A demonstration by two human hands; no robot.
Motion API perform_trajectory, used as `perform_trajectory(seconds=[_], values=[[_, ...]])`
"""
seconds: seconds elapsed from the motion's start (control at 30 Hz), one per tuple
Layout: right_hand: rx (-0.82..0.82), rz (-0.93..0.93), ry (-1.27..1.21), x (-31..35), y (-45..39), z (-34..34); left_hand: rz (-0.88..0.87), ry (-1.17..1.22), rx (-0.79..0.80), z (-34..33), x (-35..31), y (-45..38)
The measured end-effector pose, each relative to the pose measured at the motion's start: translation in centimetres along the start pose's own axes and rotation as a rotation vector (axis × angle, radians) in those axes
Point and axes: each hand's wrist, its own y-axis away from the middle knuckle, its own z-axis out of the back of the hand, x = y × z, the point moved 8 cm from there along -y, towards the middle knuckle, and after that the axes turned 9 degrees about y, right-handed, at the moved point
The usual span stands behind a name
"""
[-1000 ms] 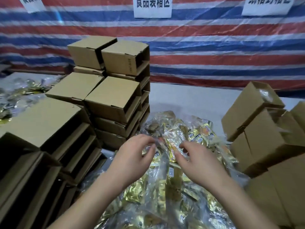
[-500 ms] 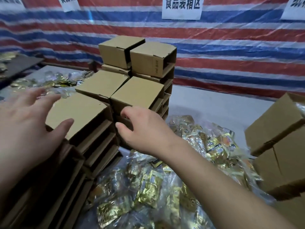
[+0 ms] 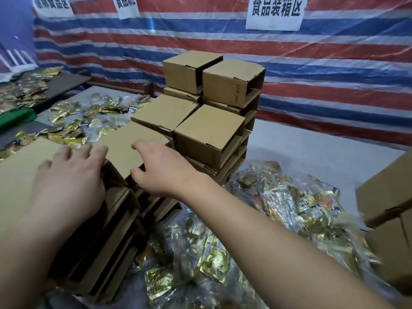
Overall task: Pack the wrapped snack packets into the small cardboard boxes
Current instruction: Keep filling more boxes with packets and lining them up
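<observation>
Stacks of small brown cardboard boxes (image 3: 209,128) fill the left and middle of the table. My left hand (image 3: 71,177) lies flat with straight fingers on the top of the nearest stack, at its right edge. My right hand (image 3: 162,168) reaches over the neighbouring top box (image 3: 127,148), fingers bent over its near edge and thumb below it. A heap of gold wrapped snack packets in clear plastic bags (image 3: 278,208) lies on the table in front of the stacks, under my right forearm.
More cardboard boxes (image 3: 388,197) stand at the right edge. Loose gold packets (image 3: 73,121) are spread on the table behind the stacks at left. A red, white and blue striped tarp (image 3: 312,63) with paper signs closes the back.
Both hands have left the packet heap and swung left to the box stacks. My left hand has come down onto the nearest stack and my right hand has reached the adjoining top box.
</observation>
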Motion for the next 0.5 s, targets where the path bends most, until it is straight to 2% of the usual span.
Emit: perform_trajectory(seconds=[0.23, 0.33, 0.5], values=[[0.033, -0.011, -0.211, 2.0, -2.0, -1.6, 0.000, -0.048, 0.025, 2.1, -1.0, 0.3], [-0.085, -0.025, -0.264, 2.8, -2.2, 0.1, -0.018, -0.029, 0.012, 3.9, -2.3, -0.8], [-0.360, -0.083, -0.065, -0.7, 1.4, 5.9, -0.167, 0.114, -0.032, 7.9, -9.7, -1.0]])
